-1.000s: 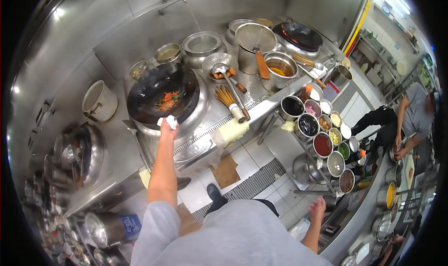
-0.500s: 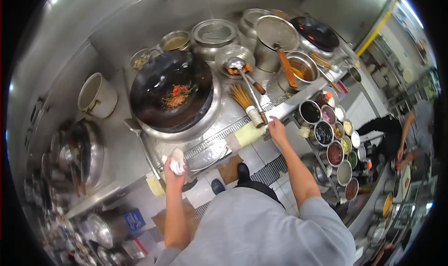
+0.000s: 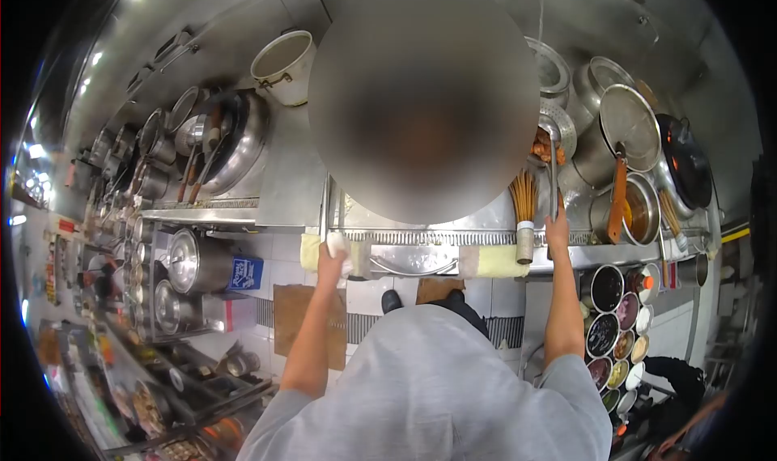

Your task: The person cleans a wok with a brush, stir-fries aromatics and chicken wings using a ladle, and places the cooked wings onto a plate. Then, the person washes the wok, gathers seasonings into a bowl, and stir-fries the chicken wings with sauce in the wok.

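My left hand (image 3: 329,268) is closed around a white cloth (image 3: 340,255) at the front edge of the steel range. The long metal handle of a utensil (image 3: 324,210) rises from that hand. On the right, my right hand (image 3: 557,233) is wrapped round the handle of a ladle (image 3: 554,169). The ladle's bowl is over a perforated strainer (image 3: 571,129) with browned pieces of food (image 3: 542,147). Just left of this hand is a bamboo brush (image 3: 524,198). A large blurred disc hides the wok.
A white pot (image 3: 285,63) stands at the back left. Right of the strainer are a mesh sieve (image 3: 630,125) and a pot of amber liquid (image 3: 639,210). Several ingredient containers (image 3: 603,334) sit at lower right. Folded yellow cloths (image 3: 498,261) lie along the range's edge.
The view has turned. My left hand has moved to the metal handle with the cloth still in it. My right hand has come up from low at the right and taken hold of the ladle.
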`<state>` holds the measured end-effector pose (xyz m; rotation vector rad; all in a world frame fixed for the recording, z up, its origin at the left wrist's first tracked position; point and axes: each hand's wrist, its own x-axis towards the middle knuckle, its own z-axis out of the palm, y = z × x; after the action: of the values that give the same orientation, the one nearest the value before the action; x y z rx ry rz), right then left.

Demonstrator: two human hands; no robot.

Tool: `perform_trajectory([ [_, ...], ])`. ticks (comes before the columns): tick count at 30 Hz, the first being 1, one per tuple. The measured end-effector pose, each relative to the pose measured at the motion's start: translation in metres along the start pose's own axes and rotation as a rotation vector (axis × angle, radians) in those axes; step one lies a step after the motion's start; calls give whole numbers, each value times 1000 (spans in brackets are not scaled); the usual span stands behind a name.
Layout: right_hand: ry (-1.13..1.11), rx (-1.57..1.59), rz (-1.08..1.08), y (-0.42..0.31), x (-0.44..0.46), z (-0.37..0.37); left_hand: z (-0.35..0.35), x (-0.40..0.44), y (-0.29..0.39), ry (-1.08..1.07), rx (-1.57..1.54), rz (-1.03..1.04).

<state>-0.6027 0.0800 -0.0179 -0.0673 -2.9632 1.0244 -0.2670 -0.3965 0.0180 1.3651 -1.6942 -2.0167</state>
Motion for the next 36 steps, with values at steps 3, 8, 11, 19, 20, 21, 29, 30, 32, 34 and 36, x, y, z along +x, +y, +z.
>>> perform_trajectory([
  [3,84,194,-300,-2,-12,0,8,12,-13,261,919,699],
  [8,-344,568,-8,-95,-68,-89,6,20,-43,132,1290,722],
  [11,-552,235,-71,-148,-85,-148,5,19,-35,151,1175,761],
  [19,-575,-96,-680,-177,-59,-92,-11,15,-26,67,1194,722],
  [20,-475,-41,-748,-168,-49,-59,-12,9,-25,81,1224,725],
  [21,-371,8,-816,-158,-38,-25,-12,5,-24,75,1220,730],
  [29,-612,397,24,-258,-75,12,-24,-4,-30,78,1160,759],
  [30,-754,523,57,-259,-74,7,-25,-5,-30,66,1143,751],
  [32,-787,545,65,-263,-71,0,-28,-6,-28,47,1118,743],
  [34,-649,416,-79,-276,-71,2,-31,-10,-30,21,1099,733],
  [36,-557,322,-128,-283,-58,17,-29,-10,-29,9,1061,718],
])
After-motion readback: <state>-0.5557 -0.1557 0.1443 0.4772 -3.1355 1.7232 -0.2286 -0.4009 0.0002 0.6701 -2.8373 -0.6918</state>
